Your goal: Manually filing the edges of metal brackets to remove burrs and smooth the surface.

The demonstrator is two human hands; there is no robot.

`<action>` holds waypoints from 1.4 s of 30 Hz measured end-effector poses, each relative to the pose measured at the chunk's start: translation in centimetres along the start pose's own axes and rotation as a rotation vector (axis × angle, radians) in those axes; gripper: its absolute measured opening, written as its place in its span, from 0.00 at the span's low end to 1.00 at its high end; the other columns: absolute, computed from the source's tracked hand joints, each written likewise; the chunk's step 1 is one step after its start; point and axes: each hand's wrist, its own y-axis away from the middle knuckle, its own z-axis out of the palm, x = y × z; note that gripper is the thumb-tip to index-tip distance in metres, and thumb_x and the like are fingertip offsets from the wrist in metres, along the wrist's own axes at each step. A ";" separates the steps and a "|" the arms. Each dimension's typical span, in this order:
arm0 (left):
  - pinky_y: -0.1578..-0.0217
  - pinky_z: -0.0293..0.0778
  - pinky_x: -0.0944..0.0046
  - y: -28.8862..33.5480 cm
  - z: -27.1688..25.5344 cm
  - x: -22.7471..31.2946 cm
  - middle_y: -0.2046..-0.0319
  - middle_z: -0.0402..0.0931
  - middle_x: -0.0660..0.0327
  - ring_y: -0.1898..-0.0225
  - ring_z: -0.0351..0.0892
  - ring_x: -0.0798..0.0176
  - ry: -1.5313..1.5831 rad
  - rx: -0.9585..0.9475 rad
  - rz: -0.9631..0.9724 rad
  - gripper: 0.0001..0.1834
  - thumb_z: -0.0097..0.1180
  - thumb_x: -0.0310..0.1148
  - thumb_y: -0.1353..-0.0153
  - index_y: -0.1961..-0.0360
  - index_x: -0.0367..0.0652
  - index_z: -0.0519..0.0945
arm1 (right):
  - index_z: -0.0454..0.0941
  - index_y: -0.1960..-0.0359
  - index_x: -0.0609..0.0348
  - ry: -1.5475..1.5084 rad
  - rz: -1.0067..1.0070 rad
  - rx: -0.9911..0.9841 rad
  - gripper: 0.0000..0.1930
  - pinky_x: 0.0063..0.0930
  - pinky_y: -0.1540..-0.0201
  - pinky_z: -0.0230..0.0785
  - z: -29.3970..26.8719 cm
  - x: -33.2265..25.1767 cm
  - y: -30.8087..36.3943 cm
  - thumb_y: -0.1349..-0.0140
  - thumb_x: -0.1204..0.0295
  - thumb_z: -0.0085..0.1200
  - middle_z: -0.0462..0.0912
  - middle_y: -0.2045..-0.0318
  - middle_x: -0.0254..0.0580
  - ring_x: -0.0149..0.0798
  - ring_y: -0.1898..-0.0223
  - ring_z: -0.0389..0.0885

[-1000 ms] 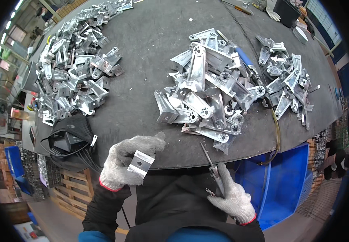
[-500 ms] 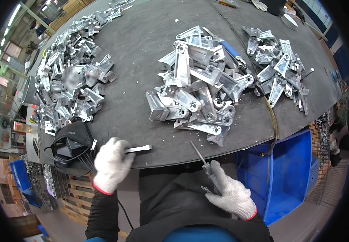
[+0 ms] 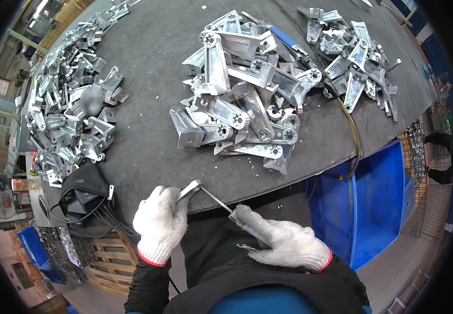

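Gloved fingers close on both sides: the left hand (image 3: 161,225) is curled round one end of a small silver metal piece (image 3: 189,189), and the right hand (image 3: 289,243) wraps the grey handle of a thin-shafted tool (image 3: 250,228), thumb laid along it. The piece sits at the front edge of the table (image 3: 148,146), tilted, with the shaft's tip at its free end; whether they truly touch I cannot tell. If the tip skids off that narrow end, it could run toward the left glove; a loose pinch could let the piece twist or drop over the edge. Compared with half a second ago, tool and piece have come together from well apart. Beyond lie a middle heap of silver brackets (image 3: 217,68) and a blue-handled tool (image 3: 286,39).
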 end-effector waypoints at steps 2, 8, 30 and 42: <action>0.63 0.79 0.53 -0.1 0.1 0.0 0.66 0.82 0.60 0.66 0.85 0.47 -0.016 -0.030 -0.024 0.05 0.69 0.33 0.41 0.65 0.46 0.86 | 0.44 0.16 0.47 -0.022 0.077 -0.064 0.50 0.43 0.37 0.78 -0.6 -0.7 -0.3 0.35 0.63 0.63 0.74 0.28 0.53 0.57 0.40 0.84; 0.64 0.77 0.54 0.4 0.6 -0.3 0.67 0.80 0.60 0.67 0.83 0.47 -0.022 0.038 0.078 0.06 0.69 0.32 0.42 0.64 0.47 0.84 | 0.41 0.15 0.41 -0.144 -0.021 0.002 0.50 0.47 0.38 0.77 0.6 0.4 -1.9 0.33 0.62 0.60 0.81 0.37 0.61 0.65 0.44 0.85; 0.65 0.77 0.52 1.0 1.2 0.0 0.65 0.79 0.63 0.68 0.82 0.48 -0.150 0.078 0.110 0.08 0.70 0.35 0.41 0.62 0.51 0.83 | 0.34 0.14 0.46 -1.165 0.352 -0.130 0.54 0.22 0.82 0.72 0.4 -2.8 -2.4 0.34 0.76 0.60 0.83 0.68 0.44 0.27 0.82 0.77; 0.65 0.77 0.48 1.0 1.1 0.1 0.64 0.79 0.60 0.66 0.82 0.45 -0.184 0.106 0.158 0.09 0.69 0.34 0.41 0.61 0.51 0.82 | 0.49 0.17 0.50 0.474 0.068 -0.013 0.44 0.54 0.74 0.77 -2.3 -4.5 -1.9 0.34 0.70 0.53 0.83 0.73 0.55 0.60 0.75 0.86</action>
